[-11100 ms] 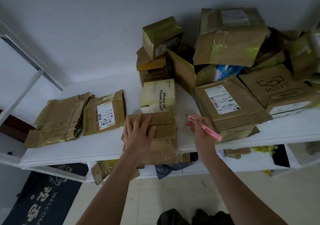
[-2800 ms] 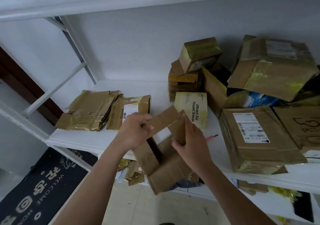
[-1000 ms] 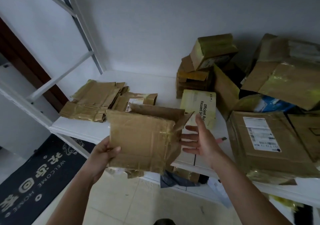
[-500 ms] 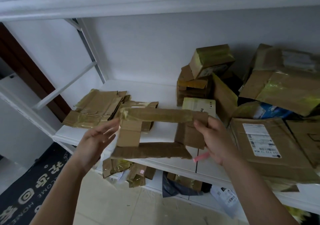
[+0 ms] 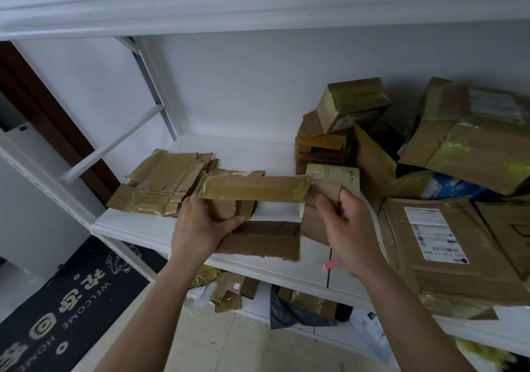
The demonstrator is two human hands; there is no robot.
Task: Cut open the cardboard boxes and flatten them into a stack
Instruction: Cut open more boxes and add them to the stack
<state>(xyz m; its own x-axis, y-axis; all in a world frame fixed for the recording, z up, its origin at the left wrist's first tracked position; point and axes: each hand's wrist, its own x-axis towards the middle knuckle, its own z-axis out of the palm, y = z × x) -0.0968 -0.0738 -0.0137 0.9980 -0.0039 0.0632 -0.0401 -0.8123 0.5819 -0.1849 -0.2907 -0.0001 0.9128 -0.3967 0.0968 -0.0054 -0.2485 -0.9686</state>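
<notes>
Cardboard box [image 5: 258, 216], cut open, held over the shelf [image 5: 149, 228] front edge by both hands. Left hand [image 5: 200, 228] grips its left end, thumb curled over a loose inner flap, fingers underneath. Right hand [image 5: 344, 228] pinches the right end flap, fingers curled round it. Half a second ago the box was a wide open frame with the left hand flat against its side; a second ago it was one closed panel in the left hand alone. Now the taped top strip [image 5: 255, 192] and the bottom panel sit closer together, shelf showing through a narrower gap. Judgement: the box is collapsing, flattening nearly done, and it goes next onto the flat stack.

Pink cutter [image 5: 332, 264] lies on the shelf just below the right wrist, only its tip showing; held in neither hand.

Counts:
- one box in hand
- two flattened piles: big pile [image 5: 163, 188] at left, a smaller one [image 5: 235, 174] just beside it, mostly hidden behind the held box
- one pale printed carton [image 5: 341, 176] behind the right hand
- uncut boxes heaped at right: at least five; labelled box [image 5: 447, 254] nearest, small taped box [image 5: 355, 103] on top of the middle stack; exact total unclear, they overlap
- cardboard scraps [image 5: 229, 291] on the lower shelf, count unclear
- one doormat [image 5: 71, 300] on the floor.
</notes>
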